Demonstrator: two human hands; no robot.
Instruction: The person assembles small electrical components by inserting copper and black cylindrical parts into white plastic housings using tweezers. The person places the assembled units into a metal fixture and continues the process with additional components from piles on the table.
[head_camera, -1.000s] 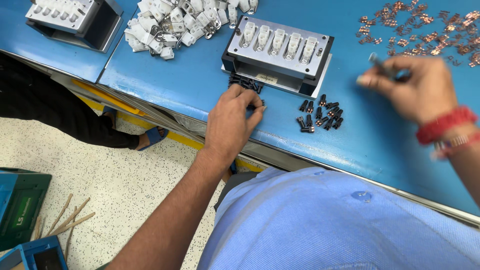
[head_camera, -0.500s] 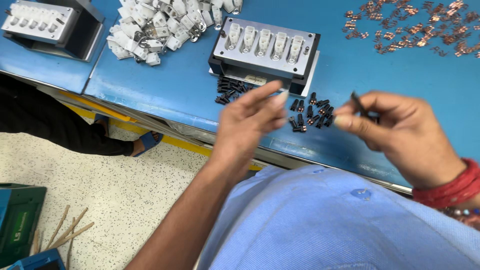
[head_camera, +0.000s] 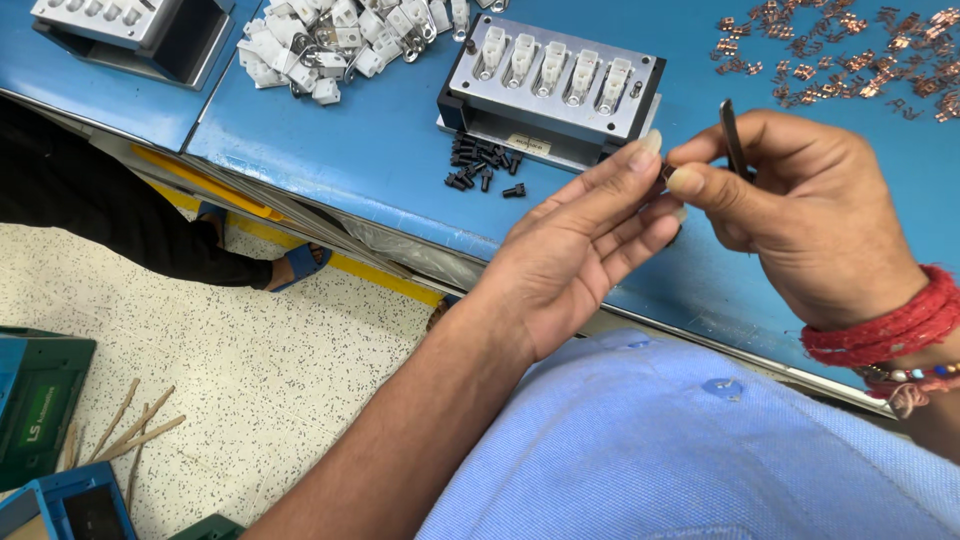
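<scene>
Since a moment ago both hands have drawn closer together above the blue table (head_camera: 380, 150)'s edge; the small dark part (head_camera: 666, 172) now sits pinched between the left hand (head_camera: 570, 260)'s fingertips and the right hand (head_camera: 800, 215)'s thumb and forefinger, which also grip slim tweezers (head_camera: 731, 140); it looks tiny, light, rigid, easily dropped, best nipped by its ends; loose black parts (head_camera: 483, 166) lie before the grey fixture (head_camera: 555, 95).

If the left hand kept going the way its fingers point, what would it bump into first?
The left hand points up and right, toward the right hand. Its fingertips would probably meet the right thumb and the small part pinched there almost at once, though depth is hard to judge.
</scene>
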